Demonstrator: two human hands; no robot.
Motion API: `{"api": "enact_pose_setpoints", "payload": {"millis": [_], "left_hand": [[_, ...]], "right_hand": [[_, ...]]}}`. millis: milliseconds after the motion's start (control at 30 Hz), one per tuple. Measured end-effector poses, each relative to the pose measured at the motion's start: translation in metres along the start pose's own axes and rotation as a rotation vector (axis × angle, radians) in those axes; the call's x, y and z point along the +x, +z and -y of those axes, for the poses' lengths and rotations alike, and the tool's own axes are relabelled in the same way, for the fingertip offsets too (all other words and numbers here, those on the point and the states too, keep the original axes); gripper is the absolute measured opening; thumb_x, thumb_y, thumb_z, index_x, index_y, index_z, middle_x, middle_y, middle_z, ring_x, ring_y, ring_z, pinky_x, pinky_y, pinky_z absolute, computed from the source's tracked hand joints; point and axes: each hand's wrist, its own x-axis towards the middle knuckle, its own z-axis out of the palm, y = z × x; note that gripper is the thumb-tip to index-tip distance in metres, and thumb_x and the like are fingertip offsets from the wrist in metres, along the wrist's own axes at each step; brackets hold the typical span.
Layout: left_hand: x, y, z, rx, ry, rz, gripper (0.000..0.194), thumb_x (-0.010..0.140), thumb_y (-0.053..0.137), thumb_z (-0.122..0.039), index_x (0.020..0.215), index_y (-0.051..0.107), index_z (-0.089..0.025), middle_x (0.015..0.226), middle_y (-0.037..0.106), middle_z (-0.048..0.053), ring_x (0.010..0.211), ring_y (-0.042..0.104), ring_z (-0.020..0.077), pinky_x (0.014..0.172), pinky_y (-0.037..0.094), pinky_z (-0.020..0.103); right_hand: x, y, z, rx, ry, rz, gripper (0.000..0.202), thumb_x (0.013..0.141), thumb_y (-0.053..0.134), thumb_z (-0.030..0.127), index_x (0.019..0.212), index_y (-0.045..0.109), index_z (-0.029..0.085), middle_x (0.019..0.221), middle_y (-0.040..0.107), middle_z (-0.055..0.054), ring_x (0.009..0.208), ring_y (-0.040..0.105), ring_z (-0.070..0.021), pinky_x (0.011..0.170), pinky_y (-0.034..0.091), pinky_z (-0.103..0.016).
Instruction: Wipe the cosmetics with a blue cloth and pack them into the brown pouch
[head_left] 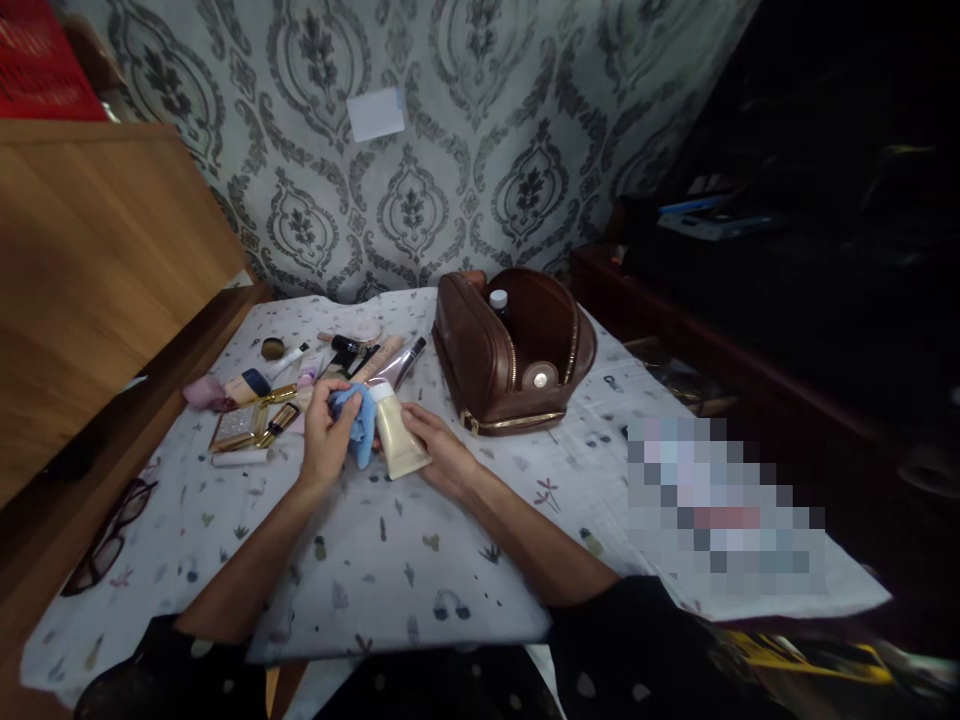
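Observation:
My left hand [325,432] is closed around a crumpled blue cloth [362,428], which hangs beside a cosmetic tube. That cream-coloured tube [401,440] has a white cap and is tilted slightly, cap end up and toward the cloth. My right hand [442,447] grips the tube along its right side; some of its fingers are hidden behind it. Past my hands stands a brown leather toiletry bag [480,370], unzipped, with a white-capped bottle [499,299] inside. Left of the bag lie several cosmetics, among them a dark-capped tube [409,358] and a glittery palette [238,428].
A printed white cloth [360,590] covers the table. Folded glasses [112,535] lie at the left edge. A wooden panel [97,280] rises on the left, and a patterned wall [412,200] stands behind. At right, a patch [712,510] is blurred out.

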Motion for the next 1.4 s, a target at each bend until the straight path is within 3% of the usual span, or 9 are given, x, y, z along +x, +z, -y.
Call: {"api": "enact_pose_setpoints", "payload": {"millis": [100,200,300,467,700,900,1133,1267,1400], "left_hand": [[-0.003,0.004,0.002,0.004,0.022,0.089,0.025,0.085,0.064,-0.04,0.102,0.061,-0.022,0.093,0.063,0.002,0.085,0.059,0.0171,0.078,0.05,0.028],[-0.005,0.007,0.003,0.054,0.142,0.181,0.03,0.084,0.065,-0.038,0.109,0.062,-0.021,0.112,0.063,0.006,0.108,0.059,0.0218,0.097,0.047,0.035],[-0.007,0.008,0.003,0.138,0.237,0.167,0.024,0.089,0.059,-0.034,0.109,0.066,-0.022,0.116,0.06,0.007,0.116,0.055,0.0233,0.104,0.042,0.038],[-0.006,0.005,0.001,0.171,0.227,0.108,0.026,0.089,0.058,-0.03,0.111,0.067,-0.022,0.109,0.062,0.006,0.107,0.058,0.0217,0.098,0.046,0.037],[0.001,0.0,-0.003,0.099,0.111,-0.021,0.016,0.08,0.067,-0.031,0.091,0.063,-0.02,0.085,0.065,-0.001,0.079,0.06,0.0157,0.072,0.049,0.026],[-0.001,0.003,0.0,0.156,0.166,0.042,0.015,0.085,0.064,-0.035,0.091,0.066,-0.021,0.094,0.065,0.003,0.093,0.06,0.0204,0.087,0.049,0.035],[-0.01,0.011,0.002,0.215,0.302,0.157,0.028,0.085,0.066,-0.033,0.11,0.066,-0.022,0.121,0.058,0.008,0.118,0.056,0.0238,0.107,0.045,0.041],[-0.015,0.015,0.009,0.216,0.348,0.205,0.026,0.087,0.062,-0.027,0.111,0.067,-0.022,0.131,0.055,0.009,0.123,0.055,0.024,0.108,0.045,0.041],[-0.017,0.018,0.014,0.229,0.337,0.215,0.02,0.086,0.06,-0.024,0.102,0.072,-0.022,0.115,0.061,0.008,0.111,0.06,0.0234,0.1,0.049,0.04]], "right_hand": [[0.001,0.0,0.001,0.033,-0.022,-0.057,0.031,0.073,0.081,0.032,0.094,0.062,0.018,0.076,0.07,0.001,0.065,0.066,-0.0153,0.061,0.055,-0.027],[0.002,0.0,0.001,0.049,-0.068,-0.088,0.028,0.074,0.081,0.031,0.091,0.064,0.017,0.072,0.068,0.002,0.062,0.063,-0.0115,0.059,0.052,-0.022],[0.002,-0.001,0.001,0.036,-0.055,-0.061,0.035,0.071,0.084,0.036,0.092,0.063,0.017,0.072,0.068,0.002,0.061,0.062,-0.0128,0.057,0.052,-0.024],[0.0,0.0,0.002,-0.017,-0.056,-0.036,0.051,0.058,0.091,0.043,0.094,0.064,0.017,0.076,0.069,0.001,0.061,0.062,-0.0143,0.059,0.053,-0.027],[-0.003,-0.001,0.0,-0.116,-0.043,-0.047,0.054,0.061,0.089,0.04,0.106,0.067,0.019,0.079,0.071,0.0,0.072,0.064,-0.0145,0.069,0.05,-0.025],[-0.002,-0.001,-0.003,-0.06,-0.07,-0.03,0.055,0.06,0.089,0.04,0.106,0.066,0.022,0.08,0.071,0.001,0.077,0.064,-0.0155,0.077,0.05,-0.028],[0.002,0.001,-0.002,0.023,-0.104,-0.057,0.042,0.064,0.087,0.037,0.098,0.069,0.021,0.083,0.071,0.001,0.079,0.063,-0.0146,0.077,0.049,-0.025],[0.003,-0.001,0.001,0.03,-0.124,-0.071,0.044,0.061,0.089,0.036,0.097,0.069,0.02,0.083,0.07,0.001,0.078,0.061,-0.0131,0.071,0.048,-0.022],[0.003,-0.003,0.006,0.01,-0.153,-0.084,0.044,0.059,0.089,0.04,0.093,0.068,0.02,0.082,0.07,-0.001,0.083,0.063,-0.0161,0.068,0.05,-0.023]]}}
